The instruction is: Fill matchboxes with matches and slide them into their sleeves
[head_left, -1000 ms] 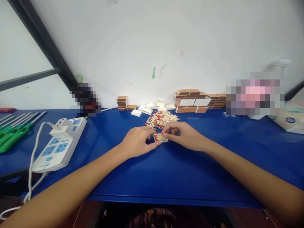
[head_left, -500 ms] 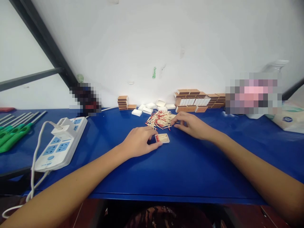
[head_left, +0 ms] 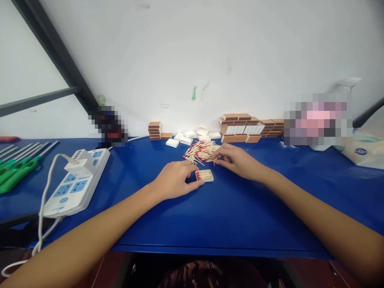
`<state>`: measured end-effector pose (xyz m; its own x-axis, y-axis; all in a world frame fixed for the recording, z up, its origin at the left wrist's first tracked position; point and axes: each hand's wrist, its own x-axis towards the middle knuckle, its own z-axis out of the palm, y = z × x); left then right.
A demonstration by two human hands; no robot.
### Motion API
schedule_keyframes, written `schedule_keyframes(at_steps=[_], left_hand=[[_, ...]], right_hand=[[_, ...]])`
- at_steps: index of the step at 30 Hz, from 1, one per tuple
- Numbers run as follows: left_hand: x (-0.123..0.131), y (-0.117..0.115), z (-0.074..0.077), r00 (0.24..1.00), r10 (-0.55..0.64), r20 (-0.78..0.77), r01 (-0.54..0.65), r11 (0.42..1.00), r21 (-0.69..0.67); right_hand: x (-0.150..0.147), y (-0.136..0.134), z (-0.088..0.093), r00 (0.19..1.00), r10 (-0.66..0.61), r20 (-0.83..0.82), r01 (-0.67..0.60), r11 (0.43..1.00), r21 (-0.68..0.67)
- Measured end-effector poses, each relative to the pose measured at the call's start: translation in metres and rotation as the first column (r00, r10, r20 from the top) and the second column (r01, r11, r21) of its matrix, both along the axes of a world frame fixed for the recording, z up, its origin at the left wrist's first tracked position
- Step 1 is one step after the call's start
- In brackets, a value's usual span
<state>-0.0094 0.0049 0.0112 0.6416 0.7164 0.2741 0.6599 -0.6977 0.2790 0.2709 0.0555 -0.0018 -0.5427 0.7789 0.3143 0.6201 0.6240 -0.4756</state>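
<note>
Far out at nine o'clock from the small white tray (head_left: 209, 181), green-handled tools (head_left: 22, 170) lie on the blue surface (head_left: 192, 224), their metal shafts pointing away from the person. Nearer on that side sits a white power strip (head_left: 69, 200), bearing an adapter (head_left: 80, 166) with a white cable (head_left: 44, 188). At ten o'clock, against the wall (head_left: 180, 52), is a dark thing (head_left: 108, 126) blurred beyond naming. A short stack of matchboxes (head_left: 155, 132) stands between ten and eleven, one more box (head_left: 167, 136) beside it. Close in at nine, the left hand (head_left: 177, 178) grips the tray's left end between thumb and fingers; matches (head_left: 205, 175) lie in it, red heads to the left. Toward twelve are loose trays (head_left: 186, 140) and, in front of them, a match heap (head_left: 200, 152). At two, the right hand (head_left: 235, 160) bends thumb and fingertips close together at the heap's right edge; whether it holds a match cannot be told. A larger matchbox stack (head_left: 238, 121) rises at one o'clock, a pixelated pink thing (head_left: 316, 118) is at two, and a white pack (head_left: 370, 154) lies near three.
</note>
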Motion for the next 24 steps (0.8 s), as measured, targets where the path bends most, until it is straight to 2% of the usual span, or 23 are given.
schedule_keyframes(at_steps=[6, 17, 24], left_hand=[[-0.0001, -0.0002, 0.0005, 1.0, 0.004, -0.001, -0.004, 1.0, -0.005], [-0.0006, -0.001, 0.0009, 1.0, 0.007, -0.015, -0.007, 1.0, -0.012], [-0.0002, -0.0005, 0.001, 1.0, 0.002, -0.013, -0.002, 1.0, -0.013]], right_hand=[[-0.0012, -0.0006, 0.0008, 0.998, 0.053, -0.024, -0.054, 0.998, -0.029], [-0.0008, -0.0018, 0.0009, 0.995, -0.034, 0.09, 0.04, 0.997, -0.069], [-0.0019, -0.0068, 0.0048, 0.995, -0.017, 0.094, 0.022, 0.999, -0.05]])
